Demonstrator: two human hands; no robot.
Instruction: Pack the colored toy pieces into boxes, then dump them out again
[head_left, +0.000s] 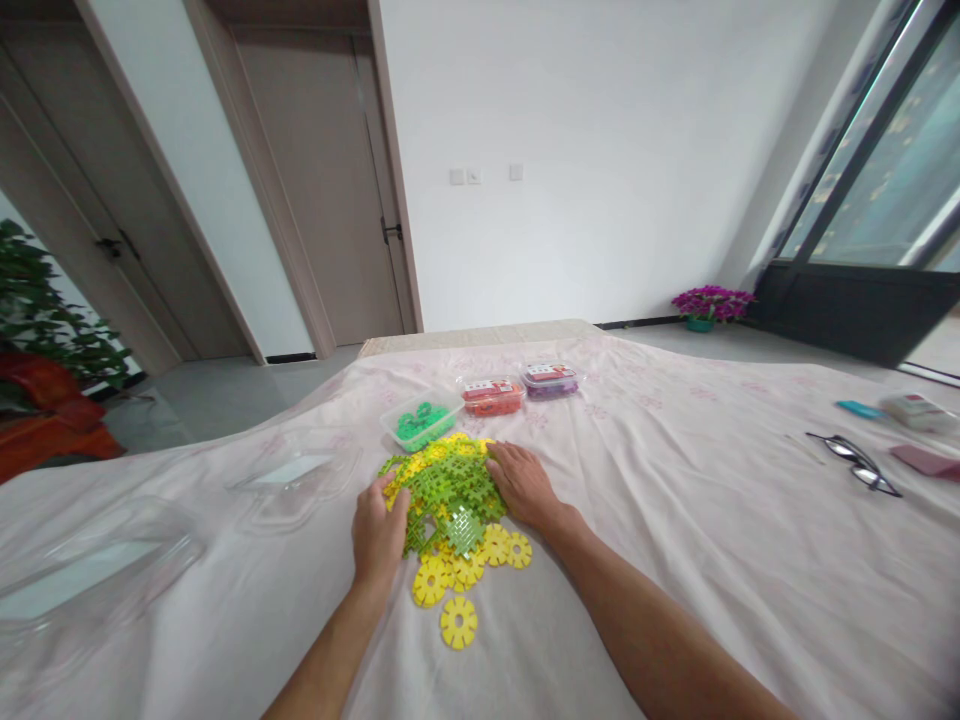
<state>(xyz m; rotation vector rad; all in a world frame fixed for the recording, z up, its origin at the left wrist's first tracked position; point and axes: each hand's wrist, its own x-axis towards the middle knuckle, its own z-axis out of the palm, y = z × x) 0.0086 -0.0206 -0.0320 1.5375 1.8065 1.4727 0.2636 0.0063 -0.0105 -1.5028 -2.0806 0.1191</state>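
Note:
A heap of flat plastic pieces (450, 495) lies on the pink bedsheet (675, 560), green cross shapes on top and yellow toothed discs (458, 622) at the near side. My left hand (379, 530) rests against the heap's left edge with its fingers curled onto the pieces. My right hand (523, 482) lies on the heap's right edge, fingers stretched out and pressed flat. Neither hand lifts anything.
Behind the heap stand an open clear box of green pieces (420, 420), a closed box of red pieces (492, 395) and one of purple pieces (550, 380). Clear lids (296, 480) lie at the left. Glasses (855, 462) and small items lie at the right.

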